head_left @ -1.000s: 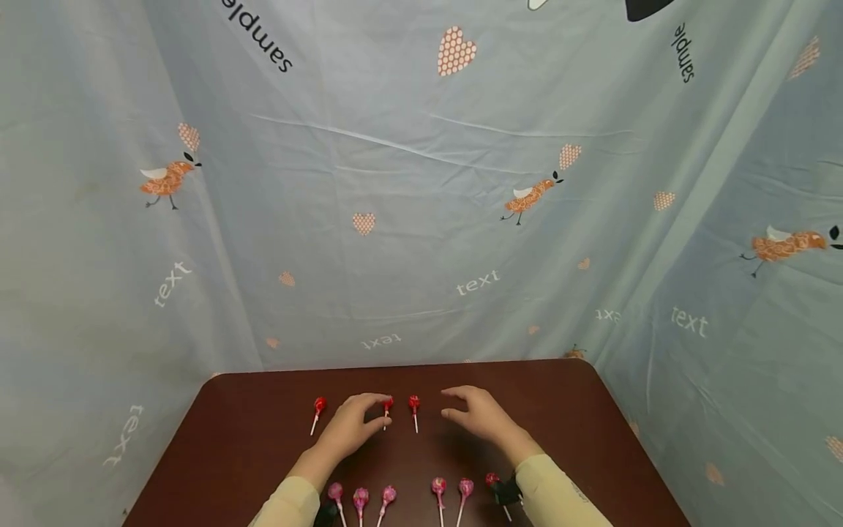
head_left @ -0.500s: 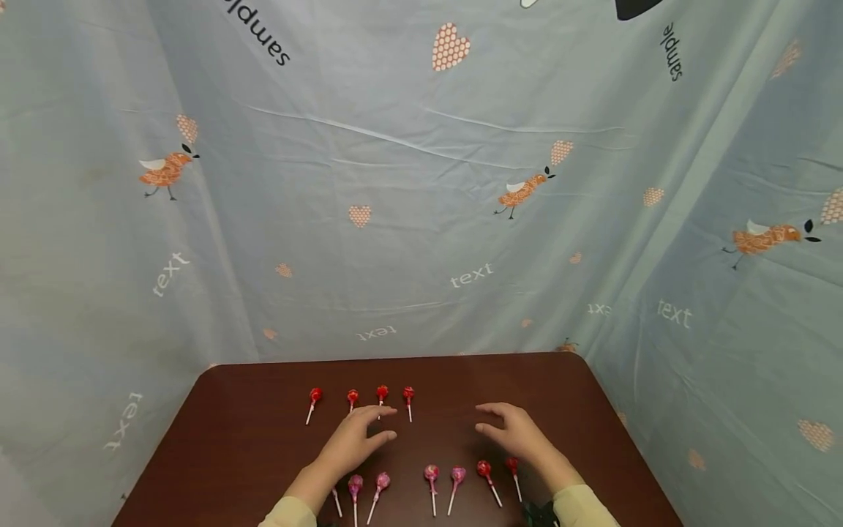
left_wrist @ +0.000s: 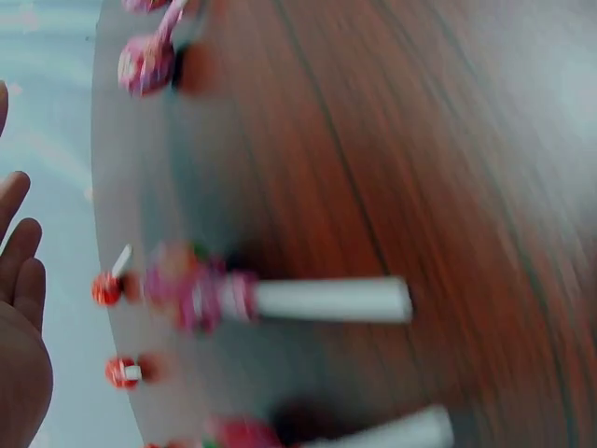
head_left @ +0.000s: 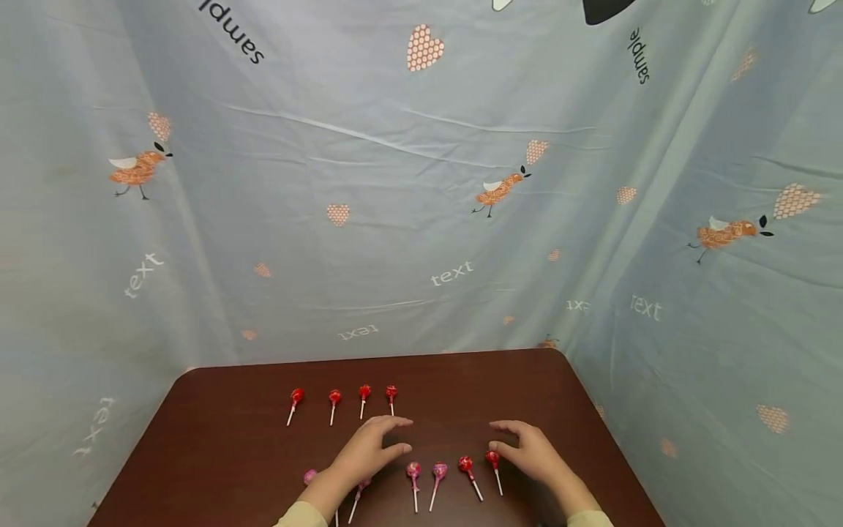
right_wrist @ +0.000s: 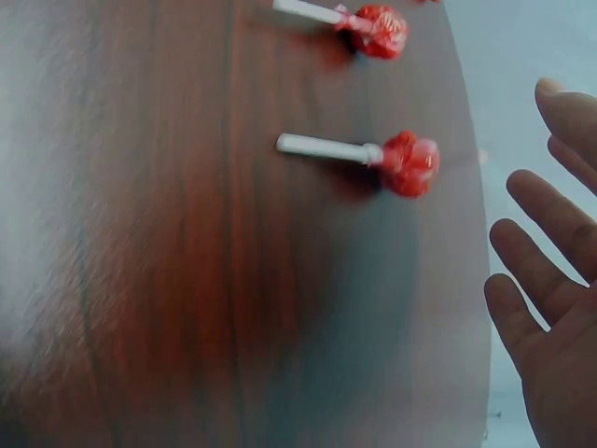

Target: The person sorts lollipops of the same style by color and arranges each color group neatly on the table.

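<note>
My left hand (head_left: 370, 452) hovers over the table between two rows of lollipops, fingers apart from the thumb, holding nothing. Under its wrist, pink lollipops are partly hidden, one of them (head_left: 358, 498) showing its stick. In the left wrist view a blurred pink lollipop (left_wrist: 201, 289) lies close by. My right hand (head_left: 536, 455), also holding nothing, is by the rightmost red lollipop (head_left: 492, 459) of the near row. Its fingers look spread in the right wrist view, beyond a red lollipop (right_wrist: 408, 164). Between the hands lie two pink lollipops (head_left: 413, 470) and another red lollipop (head_left: 466, 464).
Several red lollipops (head_left: 334, 397) form a spaced row towards the far side of the brown table (head_left: 217, 432). A light blue printed cloth (head_left: 369, 161) hangs behind the table's far edge and along the right.
Both hands have drawn back from the far row towards the near one and shifted right, uncovering the far red lollipops. The head view has turned slightly right. The lollipops lie as before.
</note>
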Available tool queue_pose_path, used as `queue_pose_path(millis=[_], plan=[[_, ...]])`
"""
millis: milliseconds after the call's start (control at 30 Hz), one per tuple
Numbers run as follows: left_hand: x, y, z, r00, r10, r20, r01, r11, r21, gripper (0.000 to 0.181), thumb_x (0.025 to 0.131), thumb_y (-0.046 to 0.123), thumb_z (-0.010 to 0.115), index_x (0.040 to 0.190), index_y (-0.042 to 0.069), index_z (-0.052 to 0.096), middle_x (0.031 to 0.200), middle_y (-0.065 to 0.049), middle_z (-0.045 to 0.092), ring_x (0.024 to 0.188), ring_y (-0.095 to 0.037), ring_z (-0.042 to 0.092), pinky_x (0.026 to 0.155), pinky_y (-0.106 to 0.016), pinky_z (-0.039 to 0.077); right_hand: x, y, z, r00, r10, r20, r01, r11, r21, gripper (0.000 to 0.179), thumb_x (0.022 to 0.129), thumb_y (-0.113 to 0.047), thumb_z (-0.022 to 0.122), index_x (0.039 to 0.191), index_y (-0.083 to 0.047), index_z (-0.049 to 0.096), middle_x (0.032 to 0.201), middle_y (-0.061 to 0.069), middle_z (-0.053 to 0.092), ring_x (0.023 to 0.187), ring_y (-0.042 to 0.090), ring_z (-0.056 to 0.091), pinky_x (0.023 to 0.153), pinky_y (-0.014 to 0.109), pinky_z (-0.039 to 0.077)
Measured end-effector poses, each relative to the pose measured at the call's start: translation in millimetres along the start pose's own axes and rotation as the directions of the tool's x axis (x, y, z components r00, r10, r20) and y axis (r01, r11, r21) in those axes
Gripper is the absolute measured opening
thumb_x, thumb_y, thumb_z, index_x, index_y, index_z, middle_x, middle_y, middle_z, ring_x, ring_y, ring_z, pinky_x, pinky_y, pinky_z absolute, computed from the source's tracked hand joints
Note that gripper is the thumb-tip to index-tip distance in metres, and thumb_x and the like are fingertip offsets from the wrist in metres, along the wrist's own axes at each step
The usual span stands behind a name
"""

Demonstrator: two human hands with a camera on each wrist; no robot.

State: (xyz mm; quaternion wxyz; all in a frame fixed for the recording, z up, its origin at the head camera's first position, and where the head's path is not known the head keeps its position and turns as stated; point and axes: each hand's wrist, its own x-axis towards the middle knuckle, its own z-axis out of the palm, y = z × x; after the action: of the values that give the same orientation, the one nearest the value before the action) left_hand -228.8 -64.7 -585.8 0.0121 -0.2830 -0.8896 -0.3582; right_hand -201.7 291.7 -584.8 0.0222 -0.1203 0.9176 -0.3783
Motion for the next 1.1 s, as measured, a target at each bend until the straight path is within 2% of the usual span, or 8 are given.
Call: queue_pose_path(millis=[100,200,367,533,833,967,1100], plan=[[7.6,5.0,7.6,0.999,0.026,0.027,-0.026,1.0,-0.006,0.042,0.09,0.034,0.074,0.128,0.017,0.065,0.126,0.002,0.063,0.12,-0.03,0.054,0.095,-0.051,0.045,-1.0,5,1,1.0,0.014,-0.001,-0.014,1.0,0.001,0.044,0.092,-0.038,0.07,0.126,-0.01,0.067,0.124,0.006,0.065,0.118,0.033,0.058,0.093,0.054,0.047],[14.5,10.0,14.3,0.998,0.027,0.063,-0.025,1.0,-0.017,0.044,0.089,0.034,0.074,0.129,0.018,0.065,0.126,0.006,0.063,0.119,-0.027,0.054,0.095,-0.05,0.046,-1.2,9,2,1.0,0.025,0.004,-0.026,1.0,0.018,0.045,0.093,-0.038,0.07,0.127,-0.009,0.067,0.123,0.006,0.065,0.117,0.033,0.059,0.093,0.054,0.047],[24.5,17.3,25.3,0.997,0.026,0.078,-0.026,1.0,-0.007,0.044,0.088,0.035,0.076,0.128,0.019,0.066,0.125,0.008,0.063,0.12,-0.028,0.052,0.097,-0.056,0.039,-2.1,13,3,0.999,0.033,0.005,-0.033,0.999,0.02,0.045,0.092,-0.038,0.07,0.127,-0.009,0.067,0.123,0.006,0.065,0.117,0.032,0.059,0.093,0.054,0.047],[35.5,28.7,40.1,0.994,0.033,0.102,-0.034,0.999,0.006,0.044,0.085,0.038,0.078,0.125,0.023,0.068,0.124,0.007,0.06,0.121,-0.031,0.048,0.092,-0.06,0.035,-4.2,16,3,0.999,0.042,0.006,-0.042,0.999,0.004,0.043,0.093,-0.037,0.07,0.126,-0.009,0.067,0.122,0.006,0.065,0.116,0.033,0.059,0.094,0.055,0.046],[58.5,40.7,73.9,0.98,0.013,0.2,-0.035,0.993,0.111,0.045,0.082,0.051,0.076,0.121,0.029,0.07,0.112,0.013,0.059,0.113,-0.026,0.048,0.087,-0.053,0.034,-5.7,24,5,0.999,0.051,0.004,-0.051,0.999,0.01,0.045,0.092,-0.039,0.07,0.126,-0.01,0.067,0.121,0.005,0.065,0.114,0.032,0.06,0.092,0.055,0.047],[64.0,44.8,84.6,0.973,0.012,0.232,-0.05,0.986,0.159,0.038,0.082,0.048,0.077,0.116,0.032,0.071,0.105,0.015,0.059,0.108,-0.021,0.048,0.085,-0.05,0.035,-6.2,27,6,0.999,0.045,0.01,-0.045,0.999,0.002,0.046,0.092,-0.041,0.069,0.127,-0.011,0.066,0.122,0.005,0.064,0.113,0.031,0.06,0.091,0.054,0.047],[67.3,49.2,89.5,0.967,0.02,0.254,-0.069,0.98,0.184,0.031,0.084,0.044,0.077,0.112,0.034,0.072,0.1,0.017,0.059,0.102,-0.017,0.048,0.084,-0.049,0.035,-6.4,28,6,0.999,0.038,0.001,-0.038,0.999,-0.019,0.046,0.092,-0.041,0.07,0.127,-0.011,0.067,0.121,0.005,0.064,0.112,0.031,0.06,0.091,0.053,0.047]])
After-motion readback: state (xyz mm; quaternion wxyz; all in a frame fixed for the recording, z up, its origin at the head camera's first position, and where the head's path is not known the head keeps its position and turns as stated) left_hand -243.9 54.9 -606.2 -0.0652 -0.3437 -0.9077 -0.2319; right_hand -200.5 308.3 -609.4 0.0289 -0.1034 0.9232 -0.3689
